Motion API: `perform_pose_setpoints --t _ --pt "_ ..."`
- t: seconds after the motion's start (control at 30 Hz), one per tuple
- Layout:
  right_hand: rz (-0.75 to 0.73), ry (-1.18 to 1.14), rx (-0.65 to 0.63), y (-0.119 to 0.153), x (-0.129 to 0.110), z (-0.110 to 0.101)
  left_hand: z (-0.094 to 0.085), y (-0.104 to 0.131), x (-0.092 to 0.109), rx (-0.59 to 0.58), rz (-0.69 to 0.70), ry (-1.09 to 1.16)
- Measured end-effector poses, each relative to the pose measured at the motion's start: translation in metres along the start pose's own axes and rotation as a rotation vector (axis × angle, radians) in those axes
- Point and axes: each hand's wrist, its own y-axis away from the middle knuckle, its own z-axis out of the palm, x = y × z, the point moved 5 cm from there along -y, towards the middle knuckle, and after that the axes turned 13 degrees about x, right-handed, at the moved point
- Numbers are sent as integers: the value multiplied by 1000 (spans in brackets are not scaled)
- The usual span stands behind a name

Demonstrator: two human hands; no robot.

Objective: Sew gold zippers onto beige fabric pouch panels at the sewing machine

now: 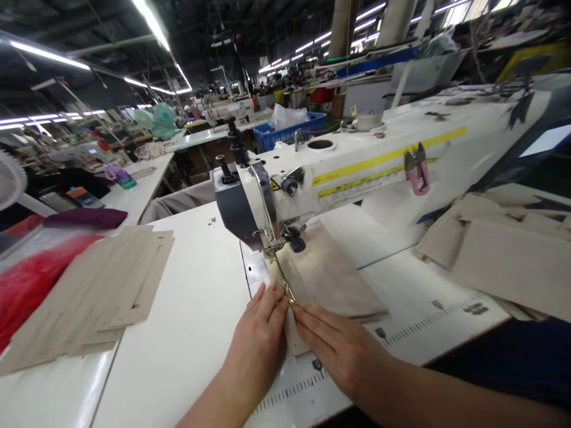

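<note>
A beige fabric piece lies under the needle area of a white sewing machine. Along its left part runs a zipper with a gold metal slider, just in front of the presser foot. My left hand presses on the fabric left of the slider, fingers together and pointing at the foot. From the right, my right hand rests its fingertips on the fabric beside the slider, fingers pressed together. Whether either hand pinches the cloth is hard to tell.
Flat beige pieces are spread in a stack at the left, near red plastic. More beige pieces are piled at the right. Pink-handled snips hang on the machine arm. A blue crate stands behind.
</note>
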Motion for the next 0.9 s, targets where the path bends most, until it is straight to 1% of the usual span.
perform_pose_setpoints --t 0.23,0.47,0.6,0.67,0.77,0.83,0.9 --pt "24 -12 -12 -4 8 7 4 -4 -8 -10 18 -32" --pt "18 10 10 -14 20 20 11 -16 -22 67 11 -5" --pt "35 0 31 -22 26 22 14 -21 -31 103 -1 6" --pt "79 -75 -15 -25 29 22 15 -21 -34 110 -8 25" --pt "254 -205 -155 -30 42 26 16 -20 -37 114 -27 54" --pt "373 -171 -232 -35 55 33 17 -18 -39 103 -56 75" --pt "443 -68 -299 -41 68 40 19 -16 -41 82 -92 106"
